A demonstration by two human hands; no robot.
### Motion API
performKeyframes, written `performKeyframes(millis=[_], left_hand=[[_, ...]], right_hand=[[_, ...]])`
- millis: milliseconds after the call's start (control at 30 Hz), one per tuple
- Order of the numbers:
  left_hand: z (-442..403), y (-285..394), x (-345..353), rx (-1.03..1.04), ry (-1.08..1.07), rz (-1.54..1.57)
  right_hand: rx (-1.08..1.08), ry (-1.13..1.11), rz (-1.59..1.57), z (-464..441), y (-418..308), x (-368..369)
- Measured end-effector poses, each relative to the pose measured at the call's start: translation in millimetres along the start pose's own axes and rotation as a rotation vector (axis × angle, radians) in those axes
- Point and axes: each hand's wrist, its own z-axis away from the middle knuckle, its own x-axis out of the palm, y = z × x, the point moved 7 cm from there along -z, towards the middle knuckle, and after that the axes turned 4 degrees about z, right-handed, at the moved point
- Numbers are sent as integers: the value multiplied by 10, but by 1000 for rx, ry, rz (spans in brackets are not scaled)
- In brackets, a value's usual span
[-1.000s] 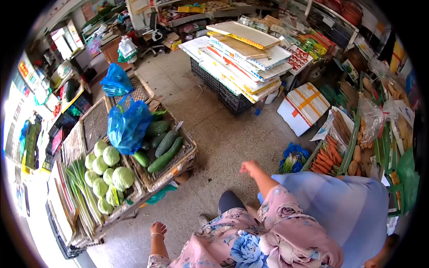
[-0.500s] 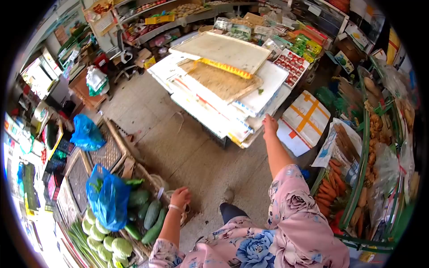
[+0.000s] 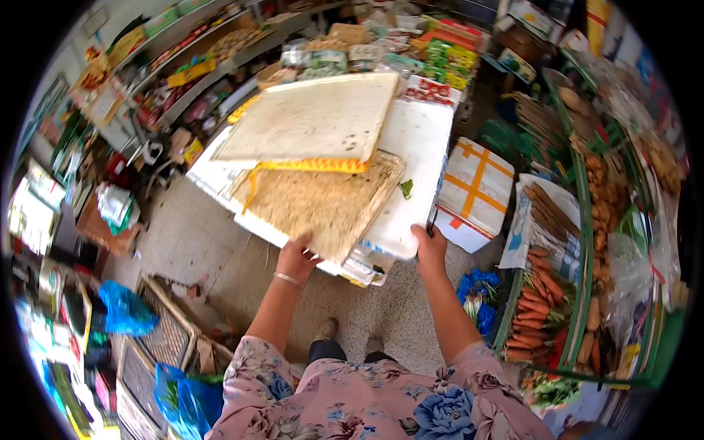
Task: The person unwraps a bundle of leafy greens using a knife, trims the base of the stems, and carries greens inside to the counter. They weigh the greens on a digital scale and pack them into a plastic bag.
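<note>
Both hands are at the near edge of a stack of flat foam lids. My left hand (image 3: 298, 259), fingers spread, is at the near edge of a dirty tan board (image 3: 323, 198). My right hand (image 3: 429, 246) is closed at the near right corner of a white lid (image 3: 418, 147), its thumb on top and its other fingers partly hidden. On top of the stack lies a cream board (image 3: 315, 117), with a yellow strip (image 3: 315, 166) under its near edge. A green leaf (image 3: 406, 188) rests on the white lid.
A taped foam box (image 3: 477, 187) stands right of the stack. Carrots (image 3: 535, 308) and other vegetables fill the green-edged rack at right. Blue bags (image 3: 126, 308) and mesh trays (image 3: 167, 323) are at lower left. Packed goods (image 3: 447, 62) lie behind the stack.
The view has moved up to the stack. Both hands have come forward to its near edge, the left from beside the cucumbers. The cabbages and cucumbers have left the view.
</note>
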Motion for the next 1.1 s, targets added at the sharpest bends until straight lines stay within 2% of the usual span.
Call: performKeyframes(millis=[133,200,267,400,533,600,633,667,767,867,900,933,967,1000,1067,1100], left_hand=[[196,216,251,174,-228,224],[194,334,173,157,-202,194],[69,339,-10,74,-255,128],[-277,248,-341,-29,-218,-10],[-633,-2,-634,-231,-180,-34],[-695,-140,-706,-324,-196,-33],[-680,-177,-715,-300,-203,-52],[-747,-268,-820,-318,-210,-30],[-409,-477,-827,-435,-212,-112],[49,-1051,-1078,-838,-341,-465],[-44,-1269,-1177,-848,-366,-488],[-190,-1564,-1236,-777,-596,-632],[-114,-1704,-1095,-743,-722,-710],[-33,-1838,-954,-697,-846,-783],[543,-1999,-265,-763,-687,-783],[685,-2174,-52,-762,-699,-795]], right_hand=[[-107,174,-42,203,-250,-610],[-193,258,-15,389,-534,-923],[-219,451,-59,589,-573,-1401],[-364,791,-21,1427,-841,-1944],[-541,1177,581,2617,-1158,-1947],[-427,1281,836,3157,-1192,-1715],[-456,1306,912,3375,-1081,-1681],[-311,1294,891,3585,-893,-1660],[-31,1233,1171,4130,-260,-1516],[265,1059,1307,4718,502,-1444],[270,1013,1332,4920,670,-1419],[275,962,1355,5128,820,-1388],[288,989,1342,5372,952,-1385],[430,923,1348,5596,1160,-1415],[652,837,1318,6121,1453,-1452],[730,832,1288,6391,1557,-1474]])
